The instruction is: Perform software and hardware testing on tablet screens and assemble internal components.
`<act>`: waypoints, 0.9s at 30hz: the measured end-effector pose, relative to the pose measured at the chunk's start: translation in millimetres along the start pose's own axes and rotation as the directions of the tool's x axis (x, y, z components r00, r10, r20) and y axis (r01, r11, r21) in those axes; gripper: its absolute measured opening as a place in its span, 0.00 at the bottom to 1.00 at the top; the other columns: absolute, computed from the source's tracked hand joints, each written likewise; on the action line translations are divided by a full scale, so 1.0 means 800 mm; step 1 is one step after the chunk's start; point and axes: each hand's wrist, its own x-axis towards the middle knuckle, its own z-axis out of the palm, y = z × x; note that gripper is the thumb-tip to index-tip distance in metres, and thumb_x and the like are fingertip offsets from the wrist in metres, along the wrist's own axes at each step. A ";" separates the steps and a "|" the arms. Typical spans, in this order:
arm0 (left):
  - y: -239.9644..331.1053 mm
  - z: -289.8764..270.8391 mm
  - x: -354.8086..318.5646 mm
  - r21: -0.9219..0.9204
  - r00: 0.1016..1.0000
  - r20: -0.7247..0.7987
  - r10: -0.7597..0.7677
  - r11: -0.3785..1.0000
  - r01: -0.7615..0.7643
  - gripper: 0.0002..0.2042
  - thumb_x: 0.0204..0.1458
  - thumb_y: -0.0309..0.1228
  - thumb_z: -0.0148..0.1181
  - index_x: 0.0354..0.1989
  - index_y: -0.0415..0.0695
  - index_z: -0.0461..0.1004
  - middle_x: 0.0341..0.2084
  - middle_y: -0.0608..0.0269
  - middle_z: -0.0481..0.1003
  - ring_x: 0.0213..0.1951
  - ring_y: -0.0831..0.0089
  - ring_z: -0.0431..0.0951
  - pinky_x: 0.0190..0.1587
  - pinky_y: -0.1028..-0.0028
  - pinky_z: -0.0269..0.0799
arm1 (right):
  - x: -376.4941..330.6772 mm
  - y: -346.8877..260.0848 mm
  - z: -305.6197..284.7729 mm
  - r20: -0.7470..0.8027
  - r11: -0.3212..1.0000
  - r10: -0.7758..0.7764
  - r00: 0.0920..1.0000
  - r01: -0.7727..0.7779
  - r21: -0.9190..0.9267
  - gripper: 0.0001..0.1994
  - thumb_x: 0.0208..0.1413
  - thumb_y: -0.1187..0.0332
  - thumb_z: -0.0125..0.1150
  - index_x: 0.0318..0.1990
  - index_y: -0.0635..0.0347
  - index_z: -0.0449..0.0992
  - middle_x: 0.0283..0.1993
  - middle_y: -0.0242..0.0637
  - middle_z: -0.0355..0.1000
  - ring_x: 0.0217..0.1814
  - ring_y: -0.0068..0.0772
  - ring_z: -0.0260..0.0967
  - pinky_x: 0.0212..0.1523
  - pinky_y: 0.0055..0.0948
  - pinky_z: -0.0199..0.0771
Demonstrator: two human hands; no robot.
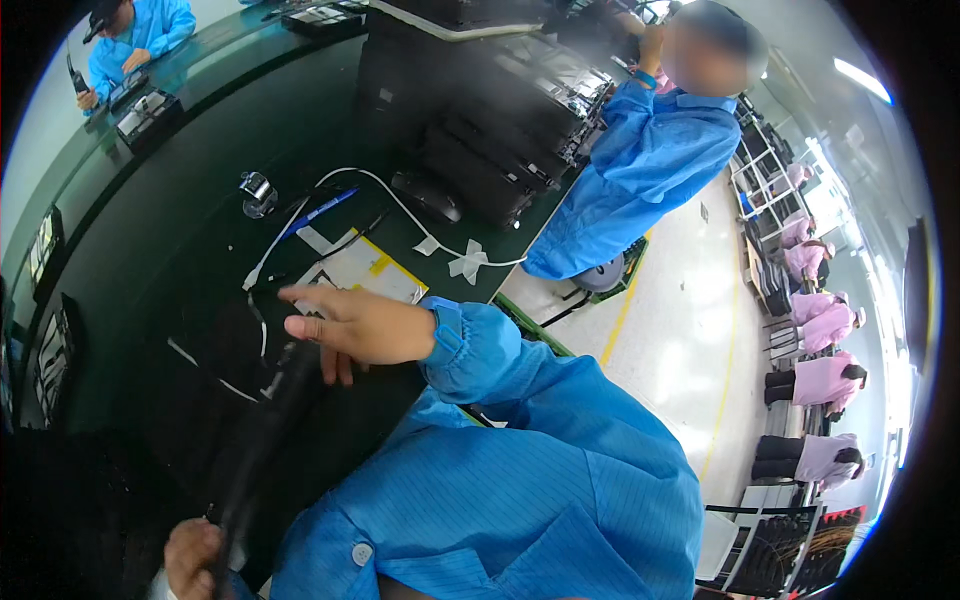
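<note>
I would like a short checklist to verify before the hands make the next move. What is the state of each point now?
1. Left hand grips the long black object: ok, fingers curl at its lower end.
2. Right hand grips it too: cannot tell; fingers are loosely spread near its upper end, contact unclear.
3. Thin white cable is away from the hands: not ok, its plug end lies near the right fingertips.
4. White tape strips lie across that cable: ok, near the table edge.
5. Slim blue pen is out of both hands: ok, on the dark green table.
6. Rounded black mouse is untouched: ok.
</note>
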 end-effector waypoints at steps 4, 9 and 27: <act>0.035 0.015 0.045 0.209 0.947 -0.016 -0.321 0.925 0.317 0.17 0.51 0.39 0.48 0.49 0.47 0.66 0.42 0.49 0.70 0.45 0.56 0.71 0.51 0.51 0.61 | 0.006 0.005 0.007 0.071 0.954 -0.190 0.979 0.167 0.248 0.32 0.55 0.54 0.49 0.62 0.58 0.48 0.39 0.40 0.69 0.35 0.25 0.69 0.36 0.24 0.69; 0.021 0.027 0.033 0.768 0.892 -0.161 -0.422 0.514 0.381 0.14 0.44 0.24 0.55 0.42 0.44 0.71 0.42 0.51 0.71 0.49 0.52 0.69 0.53 0.48 0.61 | 0.041 0.025 0.003 0.029 0.922 -0.229 0.973 0.208 0.326 0.36 0.52 0.68 0.55 0.64 0.55 0.41 0.32 0.37 0.72 0.33 0.21 0.68 0.32 0.16 0.68; 0.004 0.040 0.033 0.739 0.606 -0.197 -0.771 0.290 0.609 0.20 0.36 0.16 0.51 0.42 0.40 0.71 0.45 0.55 0.68 0.51 0.56 0.65 0.54 0.60 0.61 | 0.107 0.044 -0.110 -0.216 0.326 -0.619 0.755 -0.002 -0.945 0.09 0.47 0.72 0.53 0.37 0.61 0.72 0.37 0.44 0.69 0.41 0.45 0.67 0.41 0.37 0.67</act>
